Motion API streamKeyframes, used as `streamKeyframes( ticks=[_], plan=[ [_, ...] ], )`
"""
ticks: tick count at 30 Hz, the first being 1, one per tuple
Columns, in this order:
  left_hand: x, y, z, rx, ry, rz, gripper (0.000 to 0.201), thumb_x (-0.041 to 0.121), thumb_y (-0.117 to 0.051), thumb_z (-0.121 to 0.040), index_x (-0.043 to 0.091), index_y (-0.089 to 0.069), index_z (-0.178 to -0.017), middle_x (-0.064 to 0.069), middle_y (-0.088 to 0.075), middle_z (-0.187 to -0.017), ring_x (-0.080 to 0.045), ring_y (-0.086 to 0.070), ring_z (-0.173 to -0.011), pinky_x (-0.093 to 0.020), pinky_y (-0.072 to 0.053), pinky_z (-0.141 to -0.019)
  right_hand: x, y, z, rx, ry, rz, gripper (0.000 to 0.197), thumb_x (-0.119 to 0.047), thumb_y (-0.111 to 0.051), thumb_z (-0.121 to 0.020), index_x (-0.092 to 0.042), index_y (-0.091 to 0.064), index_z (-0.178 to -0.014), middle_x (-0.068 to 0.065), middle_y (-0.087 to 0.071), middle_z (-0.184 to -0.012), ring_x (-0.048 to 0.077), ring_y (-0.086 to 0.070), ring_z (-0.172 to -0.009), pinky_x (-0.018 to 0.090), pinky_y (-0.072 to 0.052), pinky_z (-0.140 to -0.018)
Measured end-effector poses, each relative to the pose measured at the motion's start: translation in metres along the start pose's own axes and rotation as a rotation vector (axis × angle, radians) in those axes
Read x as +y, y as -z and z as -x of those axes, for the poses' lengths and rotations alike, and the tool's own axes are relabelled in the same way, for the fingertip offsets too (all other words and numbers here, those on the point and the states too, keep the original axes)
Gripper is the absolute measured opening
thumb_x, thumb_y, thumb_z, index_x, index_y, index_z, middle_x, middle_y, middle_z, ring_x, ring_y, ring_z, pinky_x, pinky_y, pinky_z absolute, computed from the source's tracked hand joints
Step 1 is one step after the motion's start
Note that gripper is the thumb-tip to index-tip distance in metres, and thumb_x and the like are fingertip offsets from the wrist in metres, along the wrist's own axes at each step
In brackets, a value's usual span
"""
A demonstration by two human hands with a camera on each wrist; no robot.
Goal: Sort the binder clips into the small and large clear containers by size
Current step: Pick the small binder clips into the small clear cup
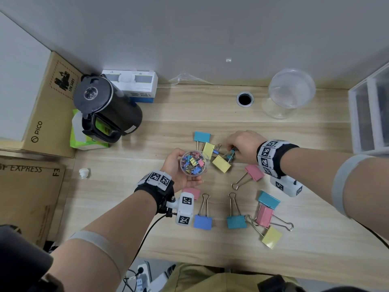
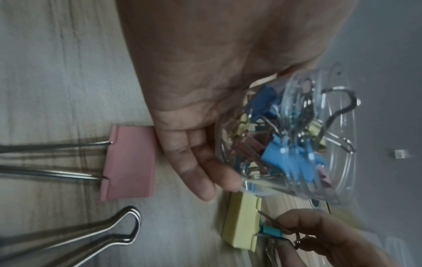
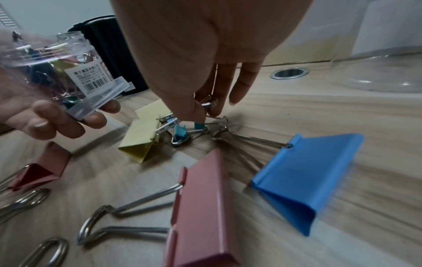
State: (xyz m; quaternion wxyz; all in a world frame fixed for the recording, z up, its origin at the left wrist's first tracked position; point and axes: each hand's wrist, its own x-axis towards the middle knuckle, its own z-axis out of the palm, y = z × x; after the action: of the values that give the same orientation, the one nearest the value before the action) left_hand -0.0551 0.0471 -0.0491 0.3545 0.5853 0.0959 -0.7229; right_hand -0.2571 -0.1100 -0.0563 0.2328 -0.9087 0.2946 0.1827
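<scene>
The small teal clip (image 3: 180,132) lies on the desk (image 1: 294,131) against a yellow clip (image 1: 221,163), right under our right hand (image 1: 244,147), whose thumb and forefinger pinch a wire handle there; which clip it belongs to we cannot tell. Our left hand (image 1: 179,171) curls round the small container (image 1: 193,163), nearly full, held just left of the pick. The drop looks like a short move left. The large container (image 1: 291,91) stands well apart, behind.

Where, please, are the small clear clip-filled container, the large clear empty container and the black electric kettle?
Small clear clip-filled container (image 1: 192,162): head view, on its open top.
Large clear empty container (image 1: 291,89): head view, on its side wall.
Black electric kettle (image 1: 92,95): head view, on its lid.
</scene>
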Motion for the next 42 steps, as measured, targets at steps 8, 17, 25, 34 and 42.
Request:
streamKeyframes(
  ticks=[8,17,25,34,42],
  plan=[
    [0.000,-0.006,0.005,0.003,-0.005,-0.019,0.057,0.041,-0.045,-0.085,-0.001,-0.061,-0.121,-0.027,-0.064,-0.113,-0.029,-0.058,-0.066,-0.042,-0.057,-0.076,0.003,0.007,0.013,0.058,0.032,-0.059,0.025,-0.012,-0.059,-0.081,-0.023,-0.069,-0.101,-0.004,-0.065,-0.099,0.021,-0.054,-0.103,0.030,-0.041,-0.085],
    [-0.003,-0.017,0.008,-0.009,-0.006,-0.038,0.055,0.040,-0.044,-0.085,-0.001,-0.061,-0.117,-0.027,-0.064,-0.112,-0.029,-0.058,-0.066,-0.042,-0.056,-0.078,0.012,0.005,0.042,-0.109,0.027,-0.026,0.023,-0.016,-0.065,-0.080,-0.030,-0.071,-0.096,-0.008,-0.055,-0.097,0.015,-0.060,-0.092,0.031,-0.051,-0.081],
    [-0.006,-0.019,0.008,0.000,-0.003,-0.040,0.055,0.041,-0.044,-0.085,-0.001,-0.061,-0.118,-0.027,-0.063,-0.112,-0.029,-0.058,-0.067,-0.042,-0.056,-0.076,0.016,-0.012,0.042,0.062,-0.071,-0.096,0.014,-0.028,-0.061,-0.080,-0.023,-0.062,-0.093,-0.009,-0.058,-0.090,0.018,-0.057,-0.088,0.029,-0.046,-0.071],
    [-0.009,-0.006,0.008,0.010,-0.008,-0.004,0.055,0.040,-0.043,-0.086,0.000,-0.061,-0.121,-0.027,-0.059,-0.114,-0.030,-0.057,-0.066,-0.041,-0.057,-0.073,0.006,-0.022,0.007,0.016,-0.107,0.020,0.032,-0.017,-0.063,-0.088,-0.023,-0.063,-0.120,-0.001,-0.054,-0.118,0.023,-0.048,-0.113,0.036,-0.048,-0.083],
    [-0.010,0.000,0.006,0.021,0.005,0.016,0.055,0.040,-0.045,-0.085,0.000,-0.062,-0.118,-0.025,-0.056,-0.115,-0.030,-0.059,-0.066,-0.042,-0.058,-0.073,0.005,-0.013,0.010,0.127,0.034,0.068,0.022,-0.028,-0.064,-0.083,-0.025,-0.070,-0.104,-0.004,-0.063,-0.100,0.023,-0.052,-0.104,0.035,-0.041,-0.085]
  ],
)
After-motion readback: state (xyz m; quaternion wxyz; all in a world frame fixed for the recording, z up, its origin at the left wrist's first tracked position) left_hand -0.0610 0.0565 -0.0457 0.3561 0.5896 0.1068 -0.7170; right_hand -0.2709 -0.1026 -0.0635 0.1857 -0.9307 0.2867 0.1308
